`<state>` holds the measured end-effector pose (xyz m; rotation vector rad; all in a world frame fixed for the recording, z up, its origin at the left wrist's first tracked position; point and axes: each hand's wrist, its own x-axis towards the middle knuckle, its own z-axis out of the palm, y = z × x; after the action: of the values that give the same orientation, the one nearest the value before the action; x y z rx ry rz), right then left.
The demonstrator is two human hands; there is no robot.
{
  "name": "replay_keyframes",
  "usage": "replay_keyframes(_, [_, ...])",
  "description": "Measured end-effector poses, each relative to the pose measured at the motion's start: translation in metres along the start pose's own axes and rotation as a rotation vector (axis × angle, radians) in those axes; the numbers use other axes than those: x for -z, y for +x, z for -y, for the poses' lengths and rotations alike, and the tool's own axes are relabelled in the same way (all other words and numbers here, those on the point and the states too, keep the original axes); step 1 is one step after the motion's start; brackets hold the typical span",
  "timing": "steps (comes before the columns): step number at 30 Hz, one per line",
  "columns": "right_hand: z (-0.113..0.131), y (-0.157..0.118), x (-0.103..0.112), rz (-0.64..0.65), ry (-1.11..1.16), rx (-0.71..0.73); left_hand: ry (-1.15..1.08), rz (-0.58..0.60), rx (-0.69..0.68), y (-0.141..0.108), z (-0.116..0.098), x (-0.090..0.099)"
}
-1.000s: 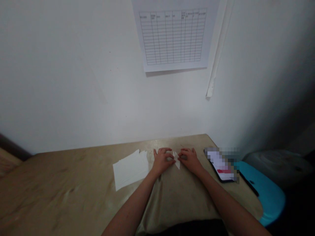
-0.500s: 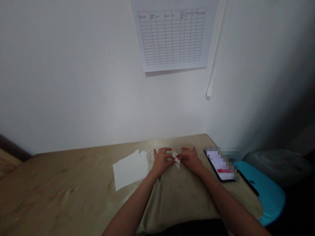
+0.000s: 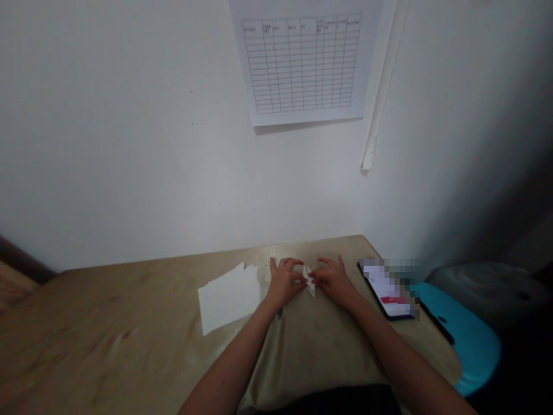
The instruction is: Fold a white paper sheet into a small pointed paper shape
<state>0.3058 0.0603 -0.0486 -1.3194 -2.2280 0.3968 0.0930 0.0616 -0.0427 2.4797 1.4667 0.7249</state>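
A small folded piece of white paper with pointed ends lies between my two hands, low over the brown table. My left hand pinches its left side between thumb and fingertips. From the other side, my right hand grips its right edge with thumb and index finger, the other fingers raised. Fingertips hide part of the folds. Several white paper sheets with torn edges lie left of my left hand.
A smartphone with its screen lit lies at the table's right side. Past that edge is a turquoise stool or seat. The table meets a white wall, where a printed chart hangs.
My fingers have shifted slightly on the folded paper, the right hand's fingertips lifting a little. The paper, loose sheets and phone stay in place.
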Motion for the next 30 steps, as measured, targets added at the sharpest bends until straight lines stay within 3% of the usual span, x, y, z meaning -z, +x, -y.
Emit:
replay_keyframes(12, [-0.008,0.001,-0.002,0.020,0.032,-0.003,0.026,-0.043,-0.045,-0.002,-0.002,0.000])
replay_keyframes(30, [-0.005,0.003,0.006,0.062,-0.029,0.003,0.058,-0.004,-0.039,-0.004,-0.003,0.001])
